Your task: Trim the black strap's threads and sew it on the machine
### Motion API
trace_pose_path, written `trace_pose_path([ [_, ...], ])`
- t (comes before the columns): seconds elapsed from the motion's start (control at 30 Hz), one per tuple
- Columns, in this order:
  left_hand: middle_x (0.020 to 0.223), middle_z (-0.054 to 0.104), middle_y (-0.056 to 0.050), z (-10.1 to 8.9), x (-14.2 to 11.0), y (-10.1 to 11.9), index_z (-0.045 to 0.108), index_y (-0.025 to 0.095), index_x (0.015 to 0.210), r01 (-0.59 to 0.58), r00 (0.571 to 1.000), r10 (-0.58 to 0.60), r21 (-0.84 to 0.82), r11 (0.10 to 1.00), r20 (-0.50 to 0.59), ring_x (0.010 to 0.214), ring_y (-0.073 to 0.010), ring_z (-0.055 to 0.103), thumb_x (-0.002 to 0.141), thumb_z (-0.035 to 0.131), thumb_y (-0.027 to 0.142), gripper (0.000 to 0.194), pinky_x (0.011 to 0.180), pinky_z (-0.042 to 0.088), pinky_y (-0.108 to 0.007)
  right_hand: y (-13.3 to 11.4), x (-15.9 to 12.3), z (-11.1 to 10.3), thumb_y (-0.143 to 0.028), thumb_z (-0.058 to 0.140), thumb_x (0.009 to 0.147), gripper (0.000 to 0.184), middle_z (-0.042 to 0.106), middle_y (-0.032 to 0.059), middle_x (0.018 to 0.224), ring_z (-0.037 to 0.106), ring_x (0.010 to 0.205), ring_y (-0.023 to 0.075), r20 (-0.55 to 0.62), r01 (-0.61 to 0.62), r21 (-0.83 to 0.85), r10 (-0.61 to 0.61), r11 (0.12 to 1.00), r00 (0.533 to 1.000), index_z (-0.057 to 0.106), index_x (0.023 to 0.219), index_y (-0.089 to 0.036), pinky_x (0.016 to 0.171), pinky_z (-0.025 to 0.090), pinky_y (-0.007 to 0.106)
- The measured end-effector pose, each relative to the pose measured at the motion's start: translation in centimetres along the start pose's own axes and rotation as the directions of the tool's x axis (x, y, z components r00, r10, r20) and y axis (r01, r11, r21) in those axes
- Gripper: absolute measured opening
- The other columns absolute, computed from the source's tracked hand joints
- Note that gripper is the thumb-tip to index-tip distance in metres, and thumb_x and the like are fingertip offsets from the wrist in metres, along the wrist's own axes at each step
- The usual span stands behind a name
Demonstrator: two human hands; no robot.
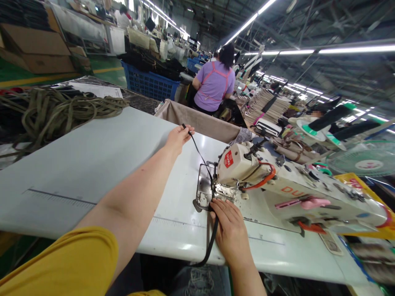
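Note:
A narrow black strap (pixel 212 242) runs from the table's front edge, under the sewing machine (pixel 243 164), and out behind it. My left hand (pixel 180 139) is stretched out past the needle area, its fingers pinched on the strap's far end. Between that hand and the metal needle plate (pixel 203 185) the strap hangs taut and thin. My right hand (pixel 228 224) lies close in front of the presser foot, fingers together over the strap and pressing it to the table. The strap's near end drops over the edge toward my lap.
Olive straps (pixel 61 111) lie heaped at the table's left. A fabric-lined bin (pixel 197 119) adjoins the far edge; beyond it sits a person in a purple shirt (pixel 214 84). Behind are a blue basket (pixel 151 84) and stacked fabric (pixel 268 105). A fan (pixel 367 160) stands right.

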State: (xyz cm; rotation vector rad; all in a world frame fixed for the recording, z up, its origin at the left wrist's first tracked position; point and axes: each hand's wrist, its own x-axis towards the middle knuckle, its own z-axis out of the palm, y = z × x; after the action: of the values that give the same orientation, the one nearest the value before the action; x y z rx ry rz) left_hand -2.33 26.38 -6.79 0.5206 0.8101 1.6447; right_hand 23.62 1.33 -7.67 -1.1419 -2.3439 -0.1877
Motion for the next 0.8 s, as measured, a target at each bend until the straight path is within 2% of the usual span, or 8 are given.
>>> trace_pose_path([
  [0.2, 0.1, 0.078, -0.006, 0.0, 0.3, 0.3, 0.064, 0.019, 0.098, -0.04, 0.999, 0.04, -0.103, 0.994, -0.009, 0.104, -0.0162, 0.075, 0.094, 0.067, 0.015, 0.006, 0.1, 0.056, -0.032, 0.0, 0.0, 0.0, -0.02, 0.056, 0.105, 0.027, 0.075, 0.0109, 0.128, 0.07, 0.121, 0.026, 0.005, 0.001, -0.003, -0.001, 1.0, 1.0, 0.067, 0.13, -0.02, 0.111, 0.053, 0.052],
  [0.4, 0.104, 0.076, -0.007, 0.1, 0.6, -0.2, 0.062, 0.019, 0.1, -0.101, 0.994, 0.105, -0.164, 0.981, 0.017, 0.114, -0.0163, 0.071, 0.088, 0.063, 0.006, 0.017, 0.111, 0.051, -0.035, 0.1, -0.2, 0.1, -0.021, 0.056, 0.105, 0.028, 0.074, 0.0105, 0.13, 0.069, 0.122, 0.026, 0.019, -0.016, -0.001, 0.016, 1.0, 1.0, 0.067, 0.131, -0.021, 0.112, 0.052, 0.052],
  [0.6, 0.101, 0.073, -0.007, 0.0, 1.2, -0.4, 0.061, 0.018, 0.094, -0.183, 0.982, 0.188, -0.16, 0.97, 0.016, 0.107, -0.0163, 0.072, 0.085, 0.06, 0.003, 0.018, 0.113, 0.049, -0.037, -0.2, 0.0, -0.1, -0.021, 0.055, 0.105, 0.028, 0.076, 0.0102, 0.128, 0.07, 0.12, 0.0256, 0.006, -0.017, 0.017, 0.017, 1.0, 1.0, 0.069, 0.13, -0.022, 0.111, 0.053, 0.052],
  [0.8, 0.102, 0.07, -0.003, -0.4, 2.3, -0.5, 0.063, 0.02, 0.104, -0.298, 0.954, 0.295, -0.086, 0.951, -0.046, 0.114, -0.0159, 0.067, 0.075, 0.064, 0.001, 0.035, 0.116, 0.044, -0.037, -0.1, -0.1, 0.0, -0.019, 0.056, 0.105, 0.029, 0.074, 0.0107, 0.131, 0.07, 0.121, 0.0266, 0.016, -0.019, 0.01, 0.019, 1.0, 1.0, 0.068, 0.131, -0.021, 0.111, 0.054, 0.054],
])
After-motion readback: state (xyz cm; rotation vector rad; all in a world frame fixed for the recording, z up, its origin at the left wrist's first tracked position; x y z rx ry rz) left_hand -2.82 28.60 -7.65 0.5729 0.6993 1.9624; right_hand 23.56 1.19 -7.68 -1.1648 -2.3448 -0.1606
